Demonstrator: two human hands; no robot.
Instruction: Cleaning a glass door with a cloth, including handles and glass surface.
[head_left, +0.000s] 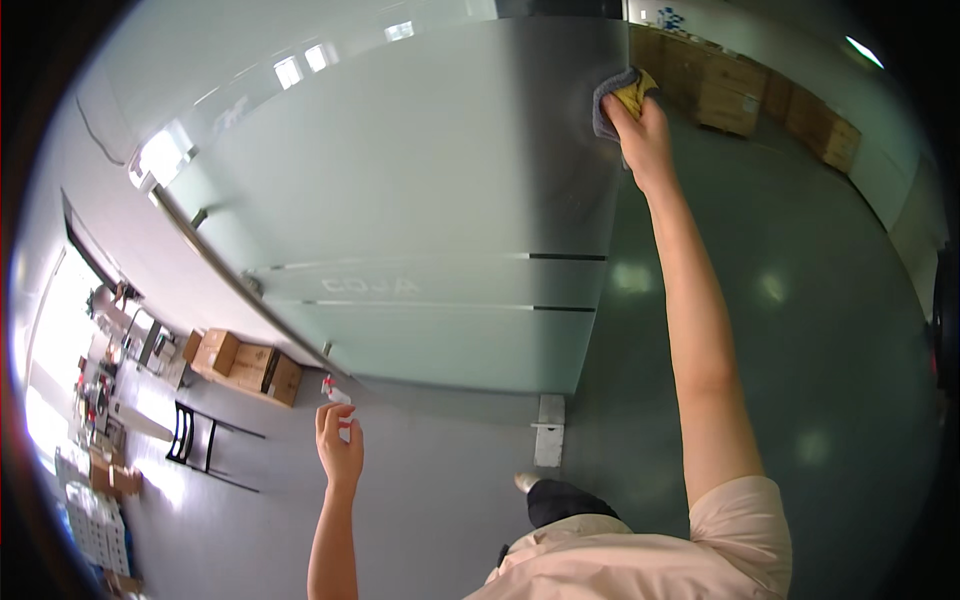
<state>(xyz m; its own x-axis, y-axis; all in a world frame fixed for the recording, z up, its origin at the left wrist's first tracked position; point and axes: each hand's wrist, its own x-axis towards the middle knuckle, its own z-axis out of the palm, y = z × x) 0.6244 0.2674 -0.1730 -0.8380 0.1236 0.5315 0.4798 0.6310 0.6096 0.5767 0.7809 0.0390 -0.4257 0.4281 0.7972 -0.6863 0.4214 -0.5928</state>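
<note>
My right hand (643, 142) reaches up and grips a grey-and-yellow cloth (609, 101), pressed near the upper right edge of a frosted glass panel (405, 165). The cloth is folded, and its yellow side shows between my thumb and fingers. My left hand (341, 450) hangs low before the panel with bent fingers apart and nothing visible between them. Just past its fingertips appears a small white bottle with red parts (337, 390), seemingly on the floor; the hand partly overlaps its lower end.
A white block-like object (550, 431) lies by the panel's lower right corner. Cardboard boxes (247, 366) and a black chair frame (196, 439) are at left. Large wooden crates or boxes (727, 94) line the far right wall. Another person (109, 307) is at far left.
</note>
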